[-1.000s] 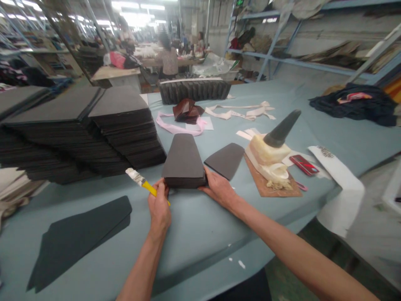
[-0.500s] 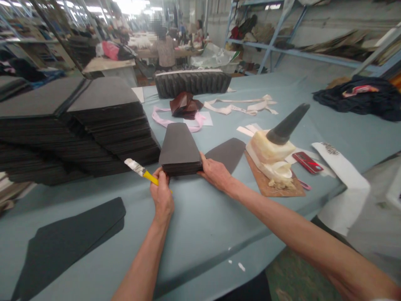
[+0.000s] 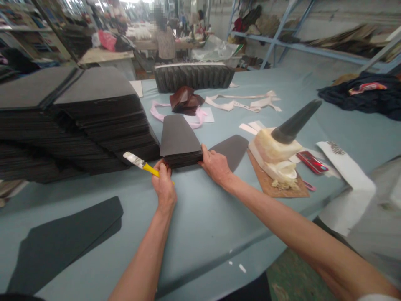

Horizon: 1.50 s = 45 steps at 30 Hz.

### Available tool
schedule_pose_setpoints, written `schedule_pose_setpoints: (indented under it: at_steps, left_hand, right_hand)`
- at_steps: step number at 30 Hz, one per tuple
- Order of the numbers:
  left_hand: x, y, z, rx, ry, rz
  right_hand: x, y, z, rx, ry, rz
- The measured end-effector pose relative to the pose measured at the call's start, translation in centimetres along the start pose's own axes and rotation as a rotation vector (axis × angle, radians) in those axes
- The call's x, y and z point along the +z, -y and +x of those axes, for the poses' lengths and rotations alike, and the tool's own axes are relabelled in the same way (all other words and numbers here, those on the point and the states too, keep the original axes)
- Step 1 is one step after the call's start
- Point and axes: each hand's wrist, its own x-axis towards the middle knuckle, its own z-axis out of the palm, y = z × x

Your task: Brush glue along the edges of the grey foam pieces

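A stack of dark panels (image 3: pixel 181 136) is held in from the near edge of the bench (image 3: pixel 200 234), right hand (image 3: pixel 216 166) clamped on one corner, seemingly keeping layers flush; left hand (image 3: pixel 164 184) touches another, its grip closed around a brush (image 3: pixel 151 169).

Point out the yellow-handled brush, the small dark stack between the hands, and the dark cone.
Yellow-handled brush (image 3: pixel 150 168), head view: yellow handle.
Small dark stack (image 3: pixel 179 136), head view: top face.
Dark cone (image 3: pixel 297 121), head view: side, mid-length.
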Motion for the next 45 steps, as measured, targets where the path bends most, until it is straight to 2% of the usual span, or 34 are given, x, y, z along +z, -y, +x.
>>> schedule_pose_setpoints:
  at_steps: [10, 26, 37, 45]
  left_hand:
    - [0.9, 0.7, 0.9, 0.034, -0.022, -0.024]
    - [2.0, 2.5, 3.3, 0.107, -0.196, -0.057]
    - [2.4, 3.5, 5.5, 0.126, -0.177, -0.003]
    - [2.4, 3.1, 5.2, 0.104, -0.14, -0.022]
  right_hand:
    - [0.3, 0.3, 1.2, 0.047, -0.017, 0.03]
    - [1.2, 1.7, 2.9, 0.132, -0.061, 0.094]
    - [1.3, 2.4, 3.8, 0.179, -0.067, 0.114]
    - [1.4, 2.7, 4.5, 0.2, -0.074, 0.117]
